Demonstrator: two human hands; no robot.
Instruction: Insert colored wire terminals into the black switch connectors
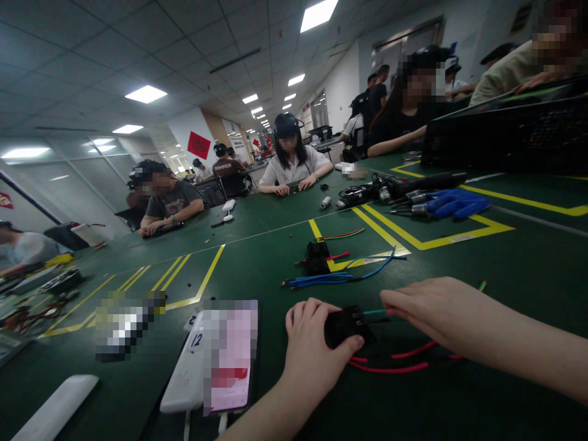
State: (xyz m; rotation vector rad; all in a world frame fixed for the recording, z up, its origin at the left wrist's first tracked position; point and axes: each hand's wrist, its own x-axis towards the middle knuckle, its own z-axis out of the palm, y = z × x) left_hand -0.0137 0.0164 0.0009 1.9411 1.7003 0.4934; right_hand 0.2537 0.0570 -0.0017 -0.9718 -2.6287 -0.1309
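My left hand is wrapped round a small black plastic block with metal contacts on its top, low over the green table. To its right, my right hand is closed in a pinch on a green wire that runs to the block's right side. Whether the wire's end sits inside the block I cannot tell. Red wires lie under and in front of my hands. Beyond my left hand are blue wires and more black blocks with red and green wires.
A phone and a white power bank marked 12 lie left of my left hand. Blue gloves, tools and a black case stand at the back right. Yellow tape marks the green table. Several people sit around it.
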